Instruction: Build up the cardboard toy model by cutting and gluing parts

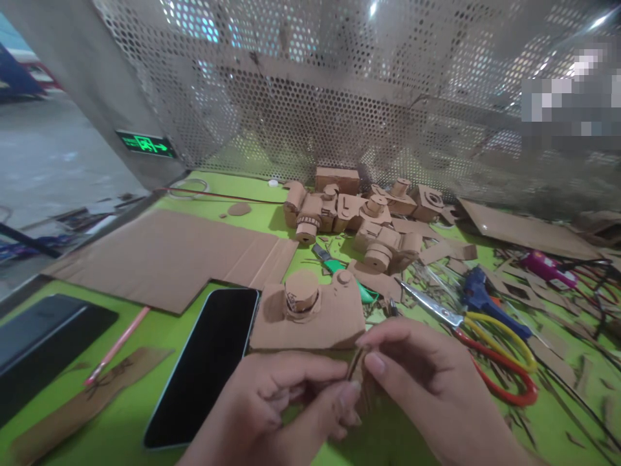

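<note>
Between my two hands is a small strip of cardboard [358,364], partly hidden by the fingers. My left hand [301,404] pinches it from the left, thumb and fingers closed on it. From the right, my right hand [422,382] grips its upper end between thumb and index finger. Just beyond the fingertips a cardboard model camera [310,323] rests on the green table, with a round lens piece and a small dial on it. To the left of my left hand lies a black-screened phone [206,362].
Scissors [451,314] with red and yellow handles lie right, beside a blue glue gun [485,298]. A green-handled utility knife [334,264] and several cardboard cameras [310,217] are behind. At left are a large cardboard sheet [169,252], a pink pencil [119,343] and a dark device [43,343].
</note>
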The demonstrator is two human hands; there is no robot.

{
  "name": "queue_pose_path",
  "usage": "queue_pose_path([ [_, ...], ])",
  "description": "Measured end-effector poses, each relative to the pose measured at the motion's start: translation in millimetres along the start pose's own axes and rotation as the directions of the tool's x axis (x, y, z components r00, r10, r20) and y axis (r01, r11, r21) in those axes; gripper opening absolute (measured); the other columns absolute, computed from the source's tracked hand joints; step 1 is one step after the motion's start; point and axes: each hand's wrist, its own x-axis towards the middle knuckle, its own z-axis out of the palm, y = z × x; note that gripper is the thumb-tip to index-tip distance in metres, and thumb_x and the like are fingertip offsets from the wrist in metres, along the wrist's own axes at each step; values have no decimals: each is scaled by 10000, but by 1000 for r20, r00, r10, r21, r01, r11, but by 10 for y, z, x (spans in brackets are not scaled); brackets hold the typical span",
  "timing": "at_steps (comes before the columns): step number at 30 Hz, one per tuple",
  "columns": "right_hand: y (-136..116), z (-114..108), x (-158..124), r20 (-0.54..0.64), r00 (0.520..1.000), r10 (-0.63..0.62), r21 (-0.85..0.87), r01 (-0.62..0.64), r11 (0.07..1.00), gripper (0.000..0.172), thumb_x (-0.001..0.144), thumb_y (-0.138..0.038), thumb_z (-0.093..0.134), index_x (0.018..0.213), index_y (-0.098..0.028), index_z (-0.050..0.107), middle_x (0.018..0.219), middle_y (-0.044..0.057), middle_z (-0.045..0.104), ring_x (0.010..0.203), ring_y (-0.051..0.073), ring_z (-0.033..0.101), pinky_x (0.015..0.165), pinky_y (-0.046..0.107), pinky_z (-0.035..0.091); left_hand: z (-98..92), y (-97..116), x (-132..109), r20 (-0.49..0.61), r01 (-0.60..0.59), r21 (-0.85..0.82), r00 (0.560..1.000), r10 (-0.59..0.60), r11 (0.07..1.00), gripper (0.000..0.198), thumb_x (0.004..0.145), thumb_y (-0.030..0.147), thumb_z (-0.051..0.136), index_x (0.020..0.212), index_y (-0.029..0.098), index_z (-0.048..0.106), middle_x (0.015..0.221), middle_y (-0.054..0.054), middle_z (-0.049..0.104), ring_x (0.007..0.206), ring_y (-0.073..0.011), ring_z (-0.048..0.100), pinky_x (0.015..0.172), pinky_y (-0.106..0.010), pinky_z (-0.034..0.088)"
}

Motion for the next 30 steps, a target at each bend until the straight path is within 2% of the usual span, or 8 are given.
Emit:
queue_pose_path([
  [4,1,-30,-13,-118,986,-119,-116,105,988,28,904,-269,844,912,-286,865,707,-7,810,582,120,748,544,119,598,5,36,5,-48,-45,-51,998,43,998,130,957,307,810,935,255,926,754,-13,876,692,-158,815,653,-161,643],
  [9,25,-44,3,-210,958,-195,-113,175,978,113,946,-245,825,972,-337,886,729,-30,801,618,108,768,585,94,609,44,70,8,-188,-106,-53,978,95,993,101,893,276,831,810,238,875,690,-7,861,632,-153,809,602,-142,638],
  [16,-67,0,10,-180,948,-261,-134,239,962,122,892,-182,834,907,-281,905,764,3,851,589,146,810,536,122,639,-27,-15,-33,-96,-23,5,995,23,1000,88,930,286,832,929,208,791,810,-35,891,791,-217,877,726,-210,703],
  [20,-72,-12,8,-129,954,-271,-79,263,962,185,947,-188,789,977,-318,917,786,-17,865,550,120,796,497,107,613,-36,-9,-13,-110,-97,101,988,108,990,105,934,275,819,1023,221,829,851,-29,902,802,-211,881,736,-197,696],
  [24,-26,-32,-1,-109,946,-307,-161,288,944,157,862,-243,914,993,-329,912,862,-12,891,655,139,825,600,130,647,-23,14,11,-106,-148,224,979,175,963,93,938,280,806,979,236,876,778,-12,880,713,-182,856,669,-153,662],
  [27,-14,-25,-15,-112,960,-257,-193,233,953,63,881,-253,904,913,-305,886,798,-19,880,635,136,822,596,121,641,-8,0,14,-131,-150,176,976,174,973,86,930,281,818,987,243,870,796,-11,883,743,-201,872,695,-170,682],
  [30,-33,-15,-24,-110,971,-213,-125,200,972,52,929,-261,856,888,-291,868,753,-31,875,601,131,827,583,107,640,-1,-33,13,-128,-161,120,976,176,980,116,901,264,854,1014,262,878,878,-14,907,813,-220,890,741,-190,704],
])
